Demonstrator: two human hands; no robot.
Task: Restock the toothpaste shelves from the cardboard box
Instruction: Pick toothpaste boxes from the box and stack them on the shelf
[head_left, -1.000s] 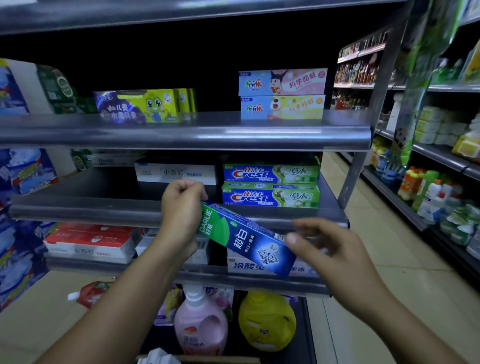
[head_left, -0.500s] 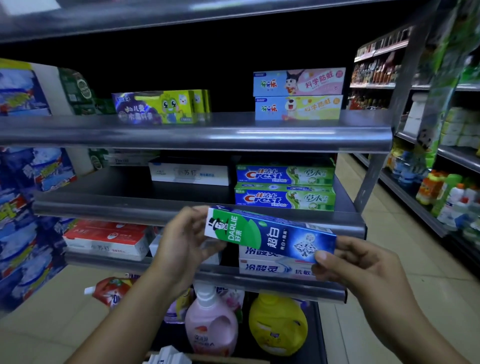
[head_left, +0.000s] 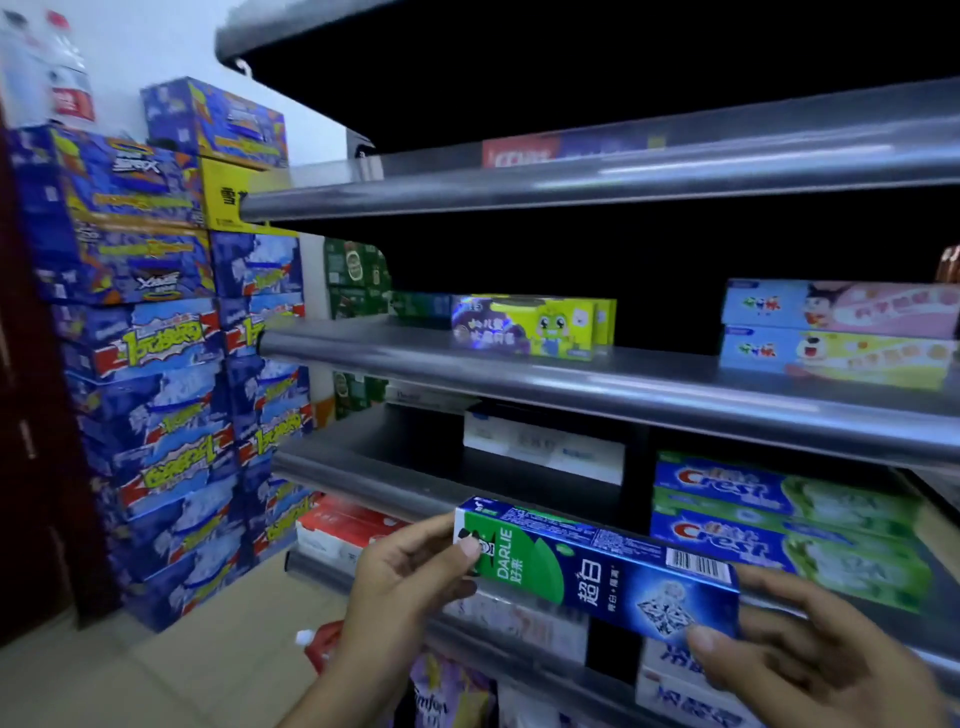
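I hold a blue and green Darlie toothpaste box (head_left: 597, 569) level in front of the grey shelf unit (head_left: 597, 389). My left hand (head_left: 410, 577) pinches its green left end, thumb on the front face. My right hand (head_left: 800, 654) grips its blue right end from below. The box sits just in front of the third shelf's lip, left of two stacked Crest boxes (head_left: 789, 525). A white toothpaste box (head_left: 543, 449) lies further back on that shelf. The cardboard box is out of view.
Children's toothpaste boxes (head_left: 524, 327) and pink and yellow ones (head_left: 836, 332) stand on the shelf above. Red boxes (head_left: 343, 525) lie on a lower shelf. Blue drink cartons (head_left: 156, 364) are stacked high at the left. Beige floor (head_left: 182, 675) lies below.
The view has swung left and closer to the shelves. The Darlie box stays in both hands, now nearly level and nearer the third shelf's edge.
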